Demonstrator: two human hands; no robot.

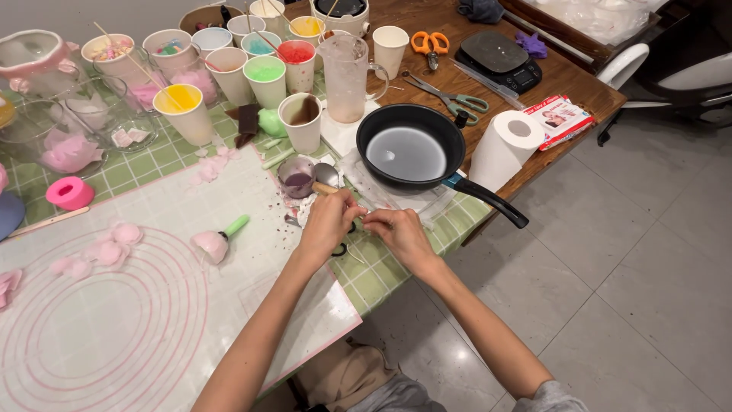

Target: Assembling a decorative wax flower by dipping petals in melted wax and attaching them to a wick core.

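My left hand [328, 225] is curled around a short wooden stick [323, 188] whose end pokes out toward a small cup of purple stuff [297, 177]. My right hand [396, 233] meets it fingertip to fingertip and pinches a small thin pale piece [365, 217] between the two hands; what the piece is cannot be made out. Both hands hover over the green checked tablecloth [381, 267] at the table's front edge. A metal spoon [327, 174] lies just beyond them, and black scissor loops [341, 249] show under my left hand.
A black frying pan [409, 149] sits just beyond my hands, its handle sticking off the table edge, next to a paper towel roll [507, 149]. Several cups of coloured wax [267, 76] and a glass jug [345, 76] stand behind. A white silicone mat [152, 305] holds pink petals.
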